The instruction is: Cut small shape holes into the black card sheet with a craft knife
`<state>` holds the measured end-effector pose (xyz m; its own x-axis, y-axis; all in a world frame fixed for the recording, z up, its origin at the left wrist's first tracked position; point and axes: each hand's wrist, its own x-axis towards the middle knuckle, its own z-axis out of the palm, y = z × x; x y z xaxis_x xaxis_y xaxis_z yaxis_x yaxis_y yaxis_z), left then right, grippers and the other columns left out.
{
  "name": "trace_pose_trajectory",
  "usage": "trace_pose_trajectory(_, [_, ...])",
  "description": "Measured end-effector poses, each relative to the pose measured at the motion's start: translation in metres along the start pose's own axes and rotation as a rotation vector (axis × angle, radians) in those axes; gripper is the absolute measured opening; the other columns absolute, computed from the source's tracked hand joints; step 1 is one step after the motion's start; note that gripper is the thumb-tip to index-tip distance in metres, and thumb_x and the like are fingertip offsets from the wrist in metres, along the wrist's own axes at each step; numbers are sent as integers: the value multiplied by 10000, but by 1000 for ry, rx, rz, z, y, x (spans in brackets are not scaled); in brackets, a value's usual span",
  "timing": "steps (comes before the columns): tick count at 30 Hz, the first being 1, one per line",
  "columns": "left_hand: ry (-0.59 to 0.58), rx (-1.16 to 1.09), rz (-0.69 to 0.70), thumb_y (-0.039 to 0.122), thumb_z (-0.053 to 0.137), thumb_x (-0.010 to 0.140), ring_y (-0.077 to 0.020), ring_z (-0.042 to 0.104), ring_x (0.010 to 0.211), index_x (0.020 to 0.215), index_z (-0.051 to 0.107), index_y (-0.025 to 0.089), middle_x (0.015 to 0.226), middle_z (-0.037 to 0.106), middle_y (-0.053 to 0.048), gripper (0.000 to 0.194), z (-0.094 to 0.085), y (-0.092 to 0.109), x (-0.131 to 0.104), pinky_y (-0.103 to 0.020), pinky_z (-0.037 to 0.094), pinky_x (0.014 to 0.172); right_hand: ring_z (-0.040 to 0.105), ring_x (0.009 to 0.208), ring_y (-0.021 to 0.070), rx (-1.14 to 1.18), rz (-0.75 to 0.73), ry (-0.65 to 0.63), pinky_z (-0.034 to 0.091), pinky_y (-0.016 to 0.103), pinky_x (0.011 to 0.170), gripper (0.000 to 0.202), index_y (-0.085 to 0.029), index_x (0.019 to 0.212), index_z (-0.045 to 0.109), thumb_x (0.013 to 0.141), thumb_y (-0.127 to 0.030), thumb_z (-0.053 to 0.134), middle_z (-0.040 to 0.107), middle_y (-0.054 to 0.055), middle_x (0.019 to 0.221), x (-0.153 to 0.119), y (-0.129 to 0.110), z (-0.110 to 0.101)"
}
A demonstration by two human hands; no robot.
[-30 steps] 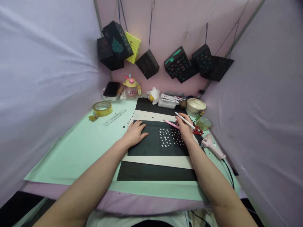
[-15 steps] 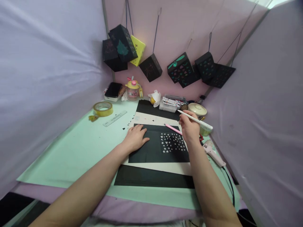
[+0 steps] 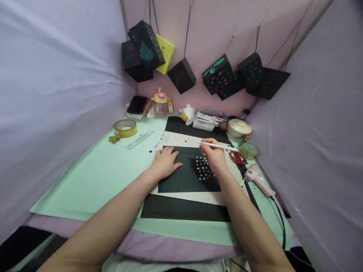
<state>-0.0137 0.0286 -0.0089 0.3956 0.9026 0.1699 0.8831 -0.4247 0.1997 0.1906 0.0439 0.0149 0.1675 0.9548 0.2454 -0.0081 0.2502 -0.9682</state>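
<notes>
My left hand (image 3: 165, 163) lies flat with fingers spread on the left part of a sheet of black paper (image 3: 185, 177). Small hearts, stars and triangles cut through the sheet (image 3: 202, 169) show white in its right part. My right hand (image 3: 214, 155) grips a slim white pen (image 3: 221, 146), held nearly level above the sheet's upper right, its pointed end toward the left. Beneath the black sheet is a white board (image 3: 181, 139), which rests on a larger black sheet (image 3: 184, 209). My right hand and forearm cover some of the cut shapes.
Red-handled scissors (image 3: 237, 158), green tape (image 3: 248, 150) and a glue gun (image 3: 259, 180) with a cord lie at the right. Yellow tape (image 3: 125, 128) and a ruler (image 3: 140, 139) are at the left. Behind stand a pen box (image 3: 208, 120), bowl (image 3: 239, 128) and bottle (image 3: 160, 105); black boxes (image 3: 181, 75) hang above.
My right hand has moved left and slightly toward me with the white pen, uncovering the scissors and tape. The pink pen-like tool on the sheet is now hidden. My left hand stays on the paper.
</notes>
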Motion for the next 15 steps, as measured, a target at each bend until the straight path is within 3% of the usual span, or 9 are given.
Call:
trace_pose_trajectory(4, [-4,2,-2,497,514,849,-320,392,1262,1237,545,206,1354,481,-149,486,0,1,0,-491,299,1011,459,486,104,-128,20,-26,358,225,469,87,-198,705,569,729,-276,598,570,-33,575,-7,17,7])
trace_pose_trajectory(8, [5,-4,-4,510,524,839,-321,383,1267,1237,541,216,1355,479,-144,495,0,1,-1,-488,290,1016,423,471,118,-259,1,-14,348,241,480,189,-211,582,498,754,-266,552,487,-48,497,-12,28,4])
trace_pose_trajectory(15, [4,-14,-5,531,518,832,-330,379,1269,1250,526,223,1358,472,-145,520,0,1,-2,-500,285,1012,513,634,158,-368,-94,-90,403,267,615,125,-222,761,613,793,-330,558,578,-21,664,-22,21,12])
